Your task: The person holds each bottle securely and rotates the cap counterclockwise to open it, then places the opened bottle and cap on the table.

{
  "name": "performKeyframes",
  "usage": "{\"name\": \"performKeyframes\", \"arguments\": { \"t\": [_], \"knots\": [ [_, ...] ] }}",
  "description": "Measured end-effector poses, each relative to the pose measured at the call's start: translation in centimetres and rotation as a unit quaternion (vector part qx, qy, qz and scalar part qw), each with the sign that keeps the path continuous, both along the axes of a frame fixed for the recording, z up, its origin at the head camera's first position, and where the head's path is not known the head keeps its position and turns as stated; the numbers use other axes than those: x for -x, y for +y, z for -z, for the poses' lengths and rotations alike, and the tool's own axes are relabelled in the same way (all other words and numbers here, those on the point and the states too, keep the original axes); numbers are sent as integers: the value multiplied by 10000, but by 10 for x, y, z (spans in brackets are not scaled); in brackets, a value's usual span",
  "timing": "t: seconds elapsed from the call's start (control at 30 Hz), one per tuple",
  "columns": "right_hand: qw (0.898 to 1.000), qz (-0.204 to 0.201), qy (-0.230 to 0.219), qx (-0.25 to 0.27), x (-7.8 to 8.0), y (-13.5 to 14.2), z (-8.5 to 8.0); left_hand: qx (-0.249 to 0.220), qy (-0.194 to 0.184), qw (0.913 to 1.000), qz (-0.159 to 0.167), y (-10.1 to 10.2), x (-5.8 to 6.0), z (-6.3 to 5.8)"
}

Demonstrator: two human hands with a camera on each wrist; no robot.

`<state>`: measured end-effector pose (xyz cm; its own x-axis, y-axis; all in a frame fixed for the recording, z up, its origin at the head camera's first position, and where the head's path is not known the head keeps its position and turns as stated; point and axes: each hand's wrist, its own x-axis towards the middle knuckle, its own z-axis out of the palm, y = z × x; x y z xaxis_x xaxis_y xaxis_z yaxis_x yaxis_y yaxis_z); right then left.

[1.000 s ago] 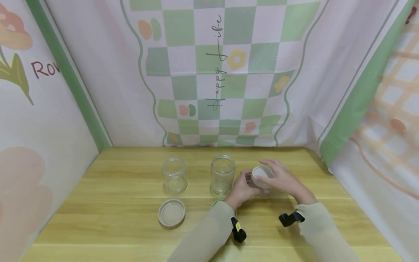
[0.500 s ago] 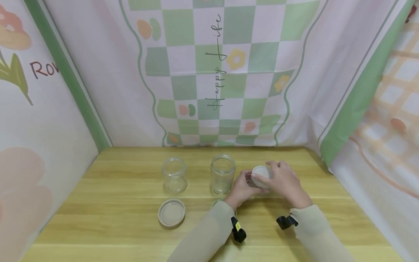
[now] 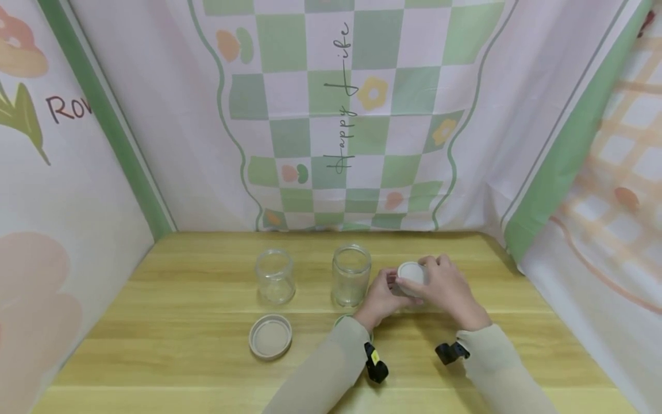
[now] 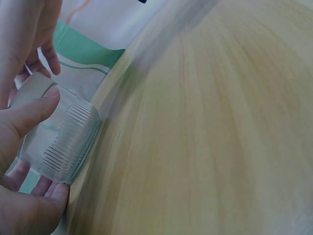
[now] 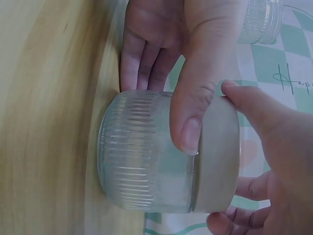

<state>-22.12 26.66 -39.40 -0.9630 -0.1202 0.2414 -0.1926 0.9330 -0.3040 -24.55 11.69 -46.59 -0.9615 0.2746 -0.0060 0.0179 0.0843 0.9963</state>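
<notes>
A ribbed glass jar (image 5: 132,152) stands on the table at the right, topped by a pale beige lid (image 3: 411,272). My left hand (image 3: 384,299) grips the jar's glass body, its thumb (image 5: 188,117) lying along the side just under the lid. My right hand (image 3: 450,290) holds the lid by its rim, with thumb and fingers (image 5: 252,188) on opposite sides. In the left wrist view the jar's lower ribs (image 4: 73,137) show close to the tabletop. Part of the lid is hidden behind the right thumb in the head view.
Two lidless glass jars, one wide (image 3: 276,279) and one taller (image 3: 350,282), stand left of my hands. A beige lid (image 3: 270,337) lies upturned in front of the wide one. Another lid with a green rim (image 3: 339,319) is mostly covered by my left sleeve.
My right hand has turned about the lid, its fingers shifting right and its wrist swinging left. Over the last half second it barely moves. The left hand and jar stay in place.
</notes>
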Motion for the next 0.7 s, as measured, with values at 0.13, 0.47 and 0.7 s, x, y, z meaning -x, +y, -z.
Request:
{"name": "performKeyframes", "arguments": {
  "t": [0.13,0.47,0.7],
  "knots": [
    [9999,-93,37,133,0,0,1,11,-7,10000,39,-1,-1,-3],
    [9987,-241,157,412,2,5,6,38,-49,9999,93,-1,0,-2],
    [9966,-548,115,599,6,12,8,46,11,9999,155,-3,-3,-5]
  ]
}}
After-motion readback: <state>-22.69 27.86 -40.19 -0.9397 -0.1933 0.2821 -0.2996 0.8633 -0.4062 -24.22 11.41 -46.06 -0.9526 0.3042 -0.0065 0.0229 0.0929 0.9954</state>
